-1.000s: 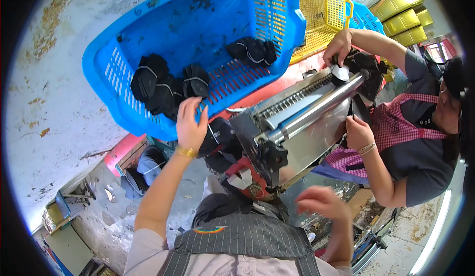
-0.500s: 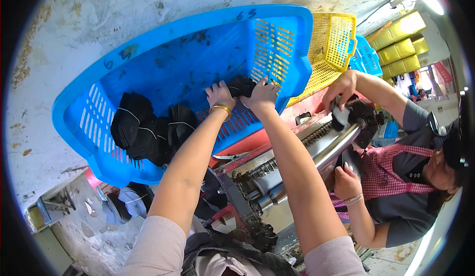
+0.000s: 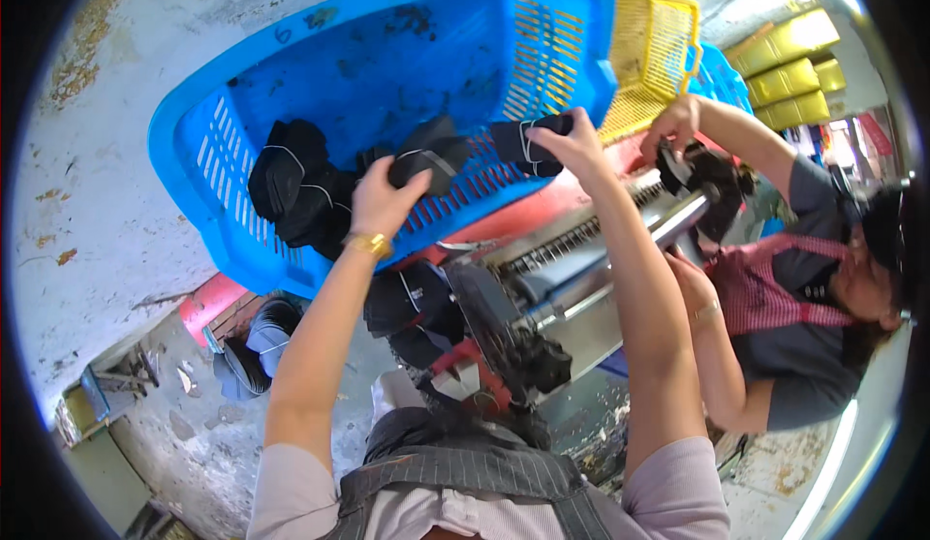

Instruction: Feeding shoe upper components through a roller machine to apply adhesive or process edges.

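Note:
My left hand (image 3: pixel 381 203) is closed on the near end of a bundle of flat black pieces (image 3: pixel 433 155) tied with a white band. A second banded bundle of black pieces (image 3: pixel 513 143) is gripped by my right hand (image 3: pixel 572 145), thumb across its near face. Both bundles are raised over the near side of a large blue plastic basket (image 3: pixel 387 46) with slotted ends. Inside it, left of my left hand, more black bundles (image 3: pixel 291 167) lie heaped. My fingers partly hide both held bundles.
A machine with a long metal roller (image 3: pixel 581 293) stands below the basket. At the right a co-worker (image 3: pixel 804 298) in a checked apron has hands on that machine. Behind are a yellow basket (image 3: pixel 668 56) and yellow packages (image 3: pixel 785 46). Further black bundles (image 3: pixel 412 298) lie beside the machine.
My hands, close together inside the basket before, have moved apart, and each now holds a black bundle. The view has shifted, so the basket sits higher and further right. The co-worker's lower hand has moved.

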Demonstrator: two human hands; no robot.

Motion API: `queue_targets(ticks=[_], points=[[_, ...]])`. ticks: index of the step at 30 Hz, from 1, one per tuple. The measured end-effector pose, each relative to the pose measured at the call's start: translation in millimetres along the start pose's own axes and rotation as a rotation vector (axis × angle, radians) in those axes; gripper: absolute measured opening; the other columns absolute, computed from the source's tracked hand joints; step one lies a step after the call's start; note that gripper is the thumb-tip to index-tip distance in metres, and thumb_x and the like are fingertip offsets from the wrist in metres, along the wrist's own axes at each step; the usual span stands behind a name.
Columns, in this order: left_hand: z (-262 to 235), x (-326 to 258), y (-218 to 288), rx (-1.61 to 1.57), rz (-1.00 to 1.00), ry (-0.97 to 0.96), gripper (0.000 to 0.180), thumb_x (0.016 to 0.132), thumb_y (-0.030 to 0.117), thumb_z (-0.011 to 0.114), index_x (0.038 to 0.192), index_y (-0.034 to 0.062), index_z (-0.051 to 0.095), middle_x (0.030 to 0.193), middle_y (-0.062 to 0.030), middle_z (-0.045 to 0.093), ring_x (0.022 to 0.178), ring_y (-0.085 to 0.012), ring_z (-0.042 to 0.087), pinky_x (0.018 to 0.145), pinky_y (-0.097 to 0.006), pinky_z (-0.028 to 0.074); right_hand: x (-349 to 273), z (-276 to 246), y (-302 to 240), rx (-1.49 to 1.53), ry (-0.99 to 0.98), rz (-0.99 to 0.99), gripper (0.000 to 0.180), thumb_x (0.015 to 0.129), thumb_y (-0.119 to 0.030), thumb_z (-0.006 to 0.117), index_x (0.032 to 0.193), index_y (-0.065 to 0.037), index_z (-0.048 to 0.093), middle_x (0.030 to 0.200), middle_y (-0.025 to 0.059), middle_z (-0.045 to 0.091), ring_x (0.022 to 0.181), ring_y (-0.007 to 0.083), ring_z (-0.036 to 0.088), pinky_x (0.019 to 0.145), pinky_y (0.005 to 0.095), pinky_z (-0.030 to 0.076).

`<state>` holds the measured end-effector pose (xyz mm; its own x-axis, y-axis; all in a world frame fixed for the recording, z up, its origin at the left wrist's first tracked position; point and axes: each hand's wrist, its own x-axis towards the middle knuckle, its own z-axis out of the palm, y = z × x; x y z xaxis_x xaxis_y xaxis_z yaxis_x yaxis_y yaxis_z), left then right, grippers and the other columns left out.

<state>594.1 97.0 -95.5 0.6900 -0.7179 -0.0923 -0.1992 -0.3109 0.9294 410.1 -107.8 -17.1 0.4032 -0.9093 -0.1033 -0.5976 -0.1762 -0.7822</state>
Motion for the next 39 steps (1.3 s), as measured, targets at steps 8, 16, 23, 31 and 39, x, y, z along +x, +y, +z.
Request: queue_targets(ticks=[8, 16, 23, 31, 39], points=[[-114.9, -183.7, -13.2, -0.865, -0.377, -0.032, 0.040, 0.082, 0.014, 0.059, 0.117, -0.0022, 0.049, 0.107, -0.0079, 0.059, 0.096, -0.0158, 0.057, 0.081, -0.028, 0.046, -255.0, -116.5, 15.7, 1.167, 0.031, 0.326, 0.027, 0.087, -0.028, 0.051, 0.105, -0.009, 0.059, 0.096, 0.0000, 0.064, 0.085, 0.0121, 0.061, 0.069, 0.0260, 0.047], [-120.6, -338.8, -68.2, -0.790, -0.671, -0.179, 0.050, 0.079, 0.018, 0.060, 0.121, -0.0052, 0.045, 0.111, -0.0107, 0.055, 0.104, -0.0193, 0.052, 0.092, -0.031, 0.039, -456.5, -114.3, 134.6, 1.263, 0.261, 0.724, 0.037, 0.086, -0.031, 0.050, 0.111, -0.006, 0.055, 0.109, 0.0071, 0.060, 0.104, 0.0207, 0.056, 0.091, 0.0388, 0.043], [-41.4, -375.8, -41.7, -0.357, -0.503, -0.552, 0.052, 0.077, 0.025, 0.067, 0.115, -0.0066, 0.052, 0.107, -0.0130, 0.057, 0.098, -0.0180, 0.054, 0.087, -0.029, 0.041, -472.1, -57.9, 228.1, 0.962, 0.040, 0.918, 0.041, 0.081, -0.037, 0.059, 0.109, -0.008, 0.052, 0.100, 0.0042, 0.058, 0.091, 0.0172, 0.056, 0.077, 0.0361, 0.045], [49.0, -379.5, -69.3, 0.102, -0.262, -0.360, 0.050, 0.073, 0.025, 0.071, 0.113, 0.0020, 0.052, 0.108, -0.0146, 0.056, 0.098, -0.0285, 0.055, 0.083, -0.035, 0.045, -443.6, -75.7, 233.2, 0.857, 0.003, 0.637, 0.038, 0.081, -0.028, 0.063, 0.106, -0.002, 0.051, 0.097, 0.0057, 0.057, 0.089, 0.0133, 0.055, 0.077, 0.0266, 0.043], [93.0, -411.2, -38.1, 0.890, 0.398, -0.158, 0.055, 0.066, 0.018, 0.068, 0.119, 0.0184, 0.052, 0.126, -0.0080, 0.043, 0.119, -0.0318, 0.036, 0.098, -0.047, 0.031, -438.2, -84.5, 232.0, 0.784, -0.200, 0.722, 0.046, 0.079, -0.035, 0.064, 0.107, -0.001, 0.051, 0.094, 0.0069, 0.058, 0.081, 0.0136, 0.059, 0.061, 0.0259, 0.048]])
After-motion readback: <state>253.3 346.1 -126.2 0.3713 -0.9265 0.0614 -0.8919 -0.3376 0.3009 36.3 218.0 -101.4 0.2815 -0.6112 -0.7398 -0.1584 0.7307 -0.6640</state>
